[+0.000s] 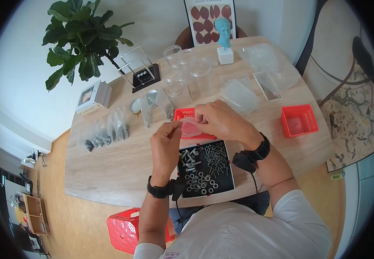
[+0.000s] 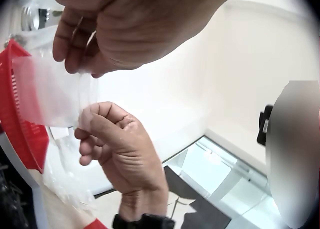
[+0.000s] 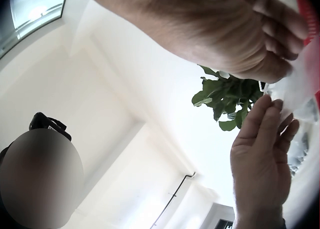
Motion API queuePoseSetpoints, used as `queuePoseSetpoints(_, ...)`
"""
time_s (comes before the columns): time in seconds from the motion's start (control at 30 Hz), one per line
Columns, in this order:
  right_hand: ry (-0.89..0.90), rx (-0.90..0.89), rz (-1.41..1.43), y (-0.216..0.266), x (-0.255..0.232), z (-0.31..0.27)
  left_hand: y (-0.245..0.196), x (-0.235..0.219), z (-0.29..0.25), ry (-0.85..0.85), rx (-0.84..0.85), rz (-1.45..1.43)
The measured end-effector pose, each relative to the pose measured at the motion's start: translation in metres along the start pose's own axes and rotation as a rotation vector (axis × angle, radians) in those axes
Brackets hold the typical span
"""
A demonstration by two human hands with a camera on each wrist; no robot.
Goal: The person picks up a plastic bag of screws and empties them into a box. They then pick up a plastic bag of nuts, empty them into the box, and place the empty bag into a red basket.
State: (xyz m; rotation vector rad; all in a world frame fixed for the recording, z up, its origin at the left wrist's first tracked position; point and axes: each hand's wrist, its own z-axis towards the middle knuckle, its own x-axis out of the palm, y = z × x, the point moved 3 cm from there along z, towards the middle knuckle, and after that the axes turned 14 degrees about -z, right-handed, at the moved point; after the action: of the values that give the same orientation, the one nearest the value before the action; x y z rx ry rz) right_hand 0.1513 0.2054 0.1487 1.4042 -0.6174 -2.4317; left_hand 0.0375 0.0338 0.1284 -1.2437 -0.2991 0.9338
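Both hands pinch the top edge of a small clear plastic bag (image 1: pixel 190 128), one at each end. My left hand (image 1: pixel 166 144) has its thumb and fingertips at the left corner, and my right hand (image 1: pixel 226 123) grips the right corner. In the left wrist view the bag (image 2: pixel 50 91) hangs flat, with nothing visible inside. Behind it is a red basket (image 1: pixel 179 113), partly covered by the bag and hands. Just below the hands, a black tray (image 1: pixel 226 184) holds bolts (image 1: pixel 190 159), screws (image 1: pixel 216 158) and nuts (image 1: pixel 203 178) in separate groups.
Filled bags (image 1: pixel 117 125) stand in a row at the left. Clear jars (image 1: pixel 177 88) and a Newton's cradle (image 1: pixel 146 77) are further back. Flat empty bags (image 1: pixel 240 96) lie right of centre, near another red basket (image 1: pixel 299 121). A blue bust (image 1: pixel 224 32) stands at the back.
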Motion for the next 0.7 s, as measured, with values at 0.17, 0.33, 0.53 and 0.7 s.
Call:
queuePoseSetpoints(0.17, 0.069, 0.054, -0.031, -0.005, 0.005, 0.004, 0.030, -0.006, 0.000, -0.068, -0.195, -0.602)
queuePoseSetpoints(0.33, 0.100, 0.365, 0.476, -0.010, 0.019, 0.010, 0.044, -0.008, -0.004, -0.115, -0.317, -1.050)
queuePoseSetpoints(0.53, 0.091, 0.462, 1.105, -0.017, 0.036, 0.011, 0.047, -0.007, -0.003, -0.141, -0.323, -1.243)
queuePoseSetpoints(0.7, 0.048, 0.608, 1.340, -0.023, 0.048, 0.011, 0.050, -0.002, -0.007, -0.170, -0.240, -1.151)
